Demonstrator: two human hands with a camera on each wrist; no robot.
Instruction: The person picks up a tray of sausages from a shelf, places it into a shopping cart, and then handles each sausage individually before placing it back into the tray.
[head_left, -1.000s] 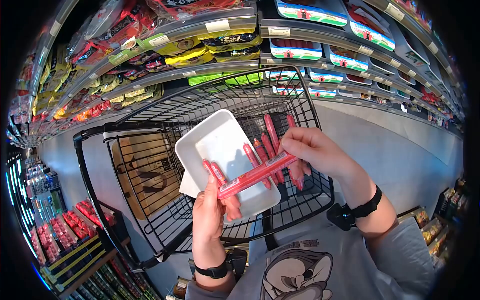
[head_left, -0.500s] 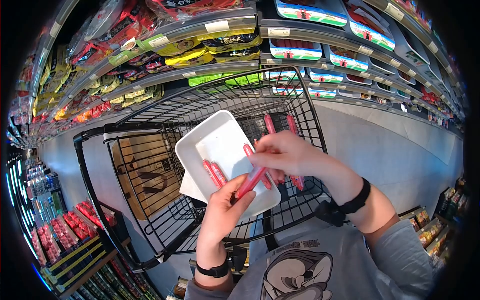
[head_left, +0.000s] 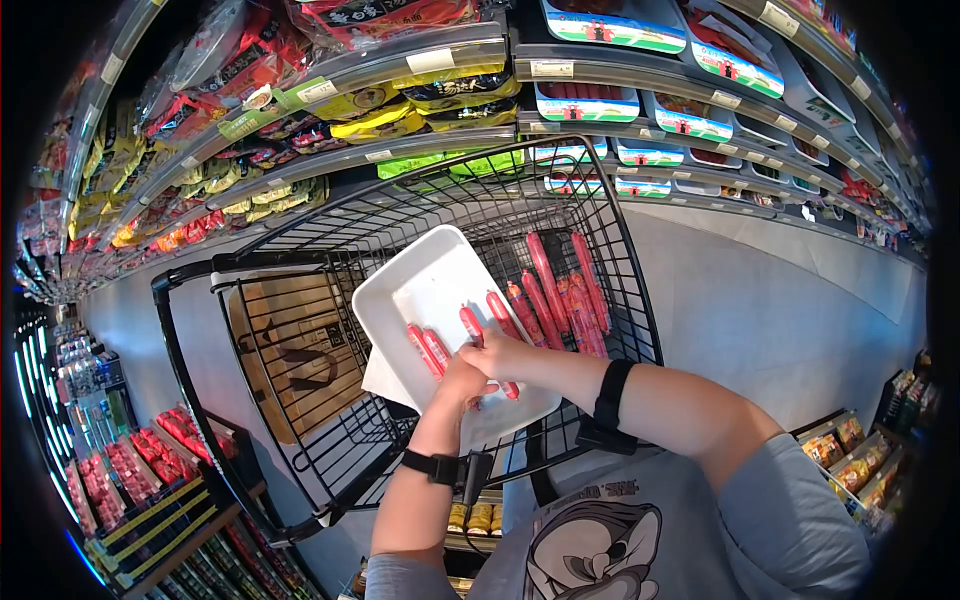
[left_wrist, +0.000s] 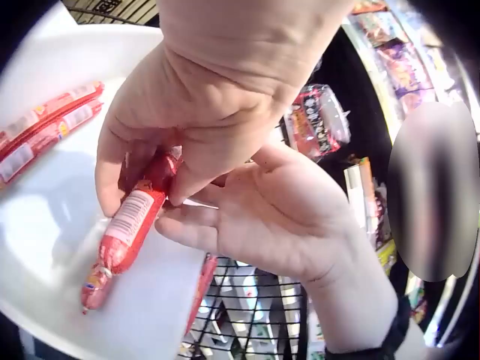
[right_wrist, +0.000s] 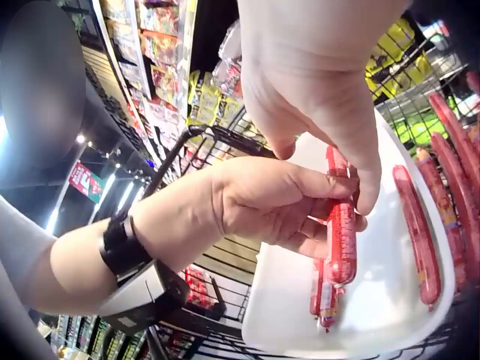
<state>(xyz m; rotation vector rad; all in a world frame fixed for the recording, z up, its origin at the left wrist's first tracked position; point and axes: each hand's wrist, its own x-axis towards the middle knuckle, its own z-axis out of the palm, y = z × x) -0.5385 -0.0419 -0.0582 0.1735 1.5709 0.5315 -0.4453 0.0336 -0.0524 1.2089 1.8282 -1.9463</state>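
My left hand [head_left: 462, 383] grips a red wrapped sausage [left_wrist: 129, 229] over the white tray [head_left: 395, 275], thumb and fingers around it. A second red tip [left_wrist: 96, 291] shows just past its end. Against the left hand lies my right hand [head_left: 500, 357], palm bared and fingers mostly straight beside the sausage [right_wrist: 343, 240]; whether they press on it is hard to tell. Two sausages [head_left: 428, 348] lie side by side in the tray, another [head_left: 503, 318] to their right. Several more [head_left: 540, 295] lie in the cart right of the tray.
Around the tray stands a black wire cart [head_left: 640, 300], with a brown paper bag [head_left: 285, 370] at its left. Shelves [head_left: 590, 60] of packaged food run behind it. Red packages [head_left: 165, 455] stand at lower left, boxed goods [head_left: 865, 465] at lower right.
The hands have come together lower over the tray. The long sausage stretched between them a second ago now points up and away from them, partly hidden. The forearms have swung inward.
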